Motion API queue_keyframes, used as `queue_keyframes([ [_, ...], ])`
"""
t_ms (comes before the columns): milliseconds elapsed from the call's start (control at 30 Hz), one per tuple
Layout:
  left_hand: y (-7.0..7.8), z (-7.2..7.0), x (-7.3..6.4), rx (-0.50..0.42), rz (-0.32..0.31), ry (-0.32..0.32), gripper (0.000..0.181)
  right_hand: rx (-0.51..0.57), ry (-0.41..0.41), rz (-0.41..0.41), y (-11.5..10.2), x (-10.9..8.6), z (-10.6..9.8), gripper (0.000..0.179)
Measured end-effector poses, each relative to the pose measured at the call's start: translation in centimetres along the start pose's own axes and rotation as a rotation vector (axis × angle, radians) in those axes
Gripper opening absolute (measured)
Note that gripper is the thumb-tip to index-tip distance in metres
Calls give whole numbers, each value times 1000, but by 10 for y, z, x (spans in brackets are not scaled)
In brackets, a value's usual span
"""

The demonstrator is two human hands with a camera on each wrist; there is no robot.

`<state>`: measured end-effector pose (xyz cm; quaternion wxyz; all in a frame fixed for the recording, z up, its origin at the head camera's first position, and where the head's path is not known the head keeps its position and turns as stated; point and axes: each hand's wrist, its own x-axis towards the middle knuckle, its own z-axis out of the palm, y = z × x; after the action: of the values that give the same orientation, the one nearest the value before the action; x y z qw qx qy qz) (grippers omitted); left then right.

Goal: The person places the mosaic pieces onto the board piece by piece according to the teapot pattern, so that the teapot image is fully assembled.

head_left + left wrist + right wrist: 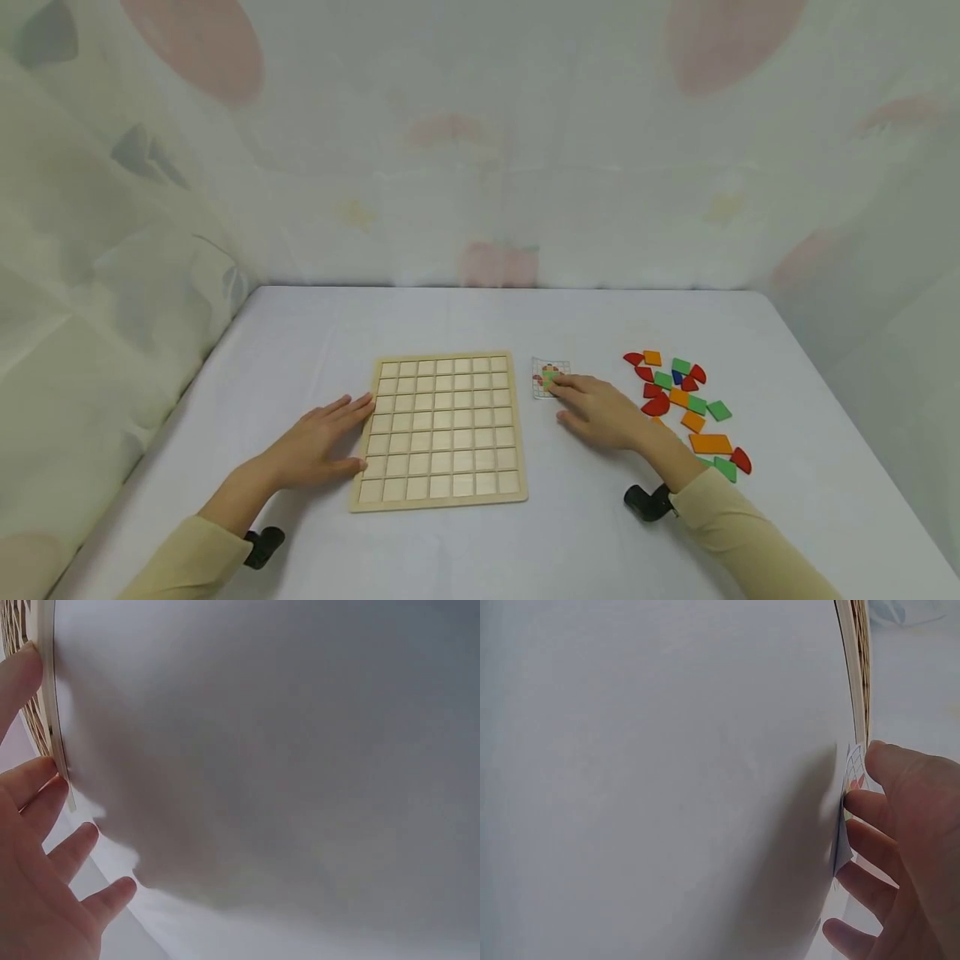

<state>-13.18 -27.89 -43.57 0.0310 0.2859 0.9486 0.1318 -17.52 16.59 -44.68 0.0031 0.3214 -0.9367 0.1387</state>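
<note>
A pale wooden grid board [442, 429] lies flat near the middle of the white table. My left hand [315, 446] touches its left edge, thumb and fingers spread; the left wrist view shows the thumb and two fingertips against the wooden rim [47, 690]. Just right of the board is a small printed card [539, 388] with a grid and a coloured figure. Fingertips of my right hand [603, 414] rest on this card and cover part of it. From the right wrist, the card [853, 769] appears edge-on under the fairly straight fingers, its near corner slightly raised.
To the right, flat coloured pieces lie scattered: red wedges [657, 405], orange squares [693, 421], an orange rectangle [710, 443], green pieces [719, 410] and a blue one [677, 377]. My right forearm hides some of them. A patterned curtain [450, 200] hangs behind the table.
</note>
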Motion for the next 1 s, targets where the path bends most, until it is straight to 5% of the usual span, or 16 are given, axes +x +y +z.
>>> queue_keyframes([
  [633,37,7,24,13,4,-64,79,6,2,70,21,-20,-9,45],
  [1000,49,16,37,23,16,-90,79,-18,18,45,31,-32,-14,44],
])
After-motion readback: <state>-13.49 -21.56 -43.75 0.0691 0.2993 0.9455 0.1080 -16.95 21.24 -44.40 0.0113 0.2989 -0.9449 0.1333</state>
